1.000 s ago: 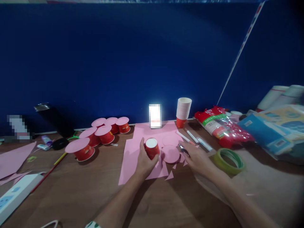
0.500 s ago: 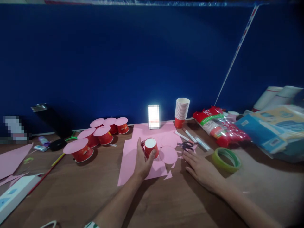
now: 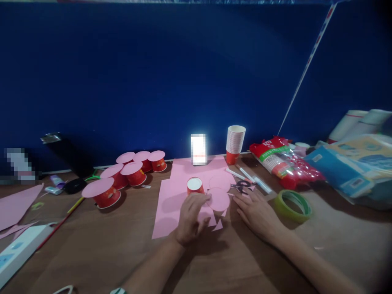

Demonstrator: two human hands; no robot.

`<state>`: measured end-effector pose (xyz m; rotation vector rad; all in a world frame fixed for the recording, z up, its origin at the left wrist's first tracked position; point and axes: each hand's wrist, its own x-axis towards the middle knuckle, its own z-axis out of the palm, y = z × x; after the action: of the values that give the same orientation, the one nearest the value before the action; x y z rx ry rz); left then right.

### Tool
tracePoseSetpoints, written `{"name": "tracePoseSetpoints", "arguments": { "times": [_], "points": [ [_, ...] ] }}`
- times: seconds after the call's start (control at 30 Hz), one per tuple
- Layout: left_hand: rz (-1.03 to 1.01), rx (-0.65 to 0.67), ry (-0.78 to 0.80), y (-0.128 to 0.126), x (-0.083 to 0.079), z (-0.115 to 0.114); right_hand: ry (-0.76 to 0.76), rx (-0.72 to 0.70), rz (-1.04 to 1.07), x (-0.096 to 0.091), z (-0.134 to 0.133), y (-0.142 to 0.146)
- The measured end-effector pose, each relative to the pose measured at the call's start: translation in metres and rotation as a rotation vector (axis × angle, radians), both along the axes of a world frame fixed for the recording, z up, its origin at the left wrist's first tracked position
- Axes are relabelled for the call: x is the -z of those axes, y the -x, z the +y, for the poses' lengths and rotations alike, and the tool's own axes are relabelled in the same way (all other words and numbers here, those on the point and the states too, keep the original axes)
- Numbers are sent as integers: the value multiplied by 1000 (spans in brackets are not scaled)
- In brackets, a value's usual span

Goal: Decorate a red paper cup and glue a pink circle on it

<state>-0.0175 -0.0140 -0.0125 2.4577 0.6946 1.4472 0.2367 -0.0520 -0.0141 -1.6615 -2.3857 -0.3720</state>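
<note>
A red paper cup [image 3: 195,186] stands upside down on pink paper sheets [image 3: 168,210], its white base facing up. Just in front of it is my left hand [image 3: 193,216], empty, thumb apart from the bent fingers. Those fingertips reach the left edge of a pink paper circle [image 3: 219,200]; whether they touch it I cannot tell. A second pink circle [image 3: 218,182] lies behind that one. My right hand [image 3: 259,214] rests flat on the table with fingers stretched out, holding nothing. By its fingertips lie black-handled scissors [image 3: 244,186] and pink paper scraps [image 3: 219,225].
At left stand several red cups [image 3: 105,198] topped with pink circles. A bright phone [image 3: 199,150] leans on the blue wall, beside a stack of paper cups [image 3: 235,141]. Green tape [image 3: 294,206], a red bag [image 3: 280,163] and a blue pack [image 3: 333,173] are at right; a power strip [image 3: 24,249] at left.
My left hand has let go of the red cup and moved toward me, its fingers now near the front pink circle. The cup stays in place. My right hand has barely moved.
</note>
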Motion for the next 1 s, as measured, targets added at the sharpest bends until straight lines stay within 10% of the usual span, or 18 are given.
{"name": "tracePoseSetpoints", "arguments": {
  "times": [0.3,0.77,1.0],
  "points": [
    [560,42,212,-22,7,-2,-10,-153,110,-7,-20,19],
    [591,56,228,-24,9,-2,-72,-39,52,-5,-32,0],
    [638,81,273,-20,15,2,-121,-399,158,15,-42,62]
  ]
}}
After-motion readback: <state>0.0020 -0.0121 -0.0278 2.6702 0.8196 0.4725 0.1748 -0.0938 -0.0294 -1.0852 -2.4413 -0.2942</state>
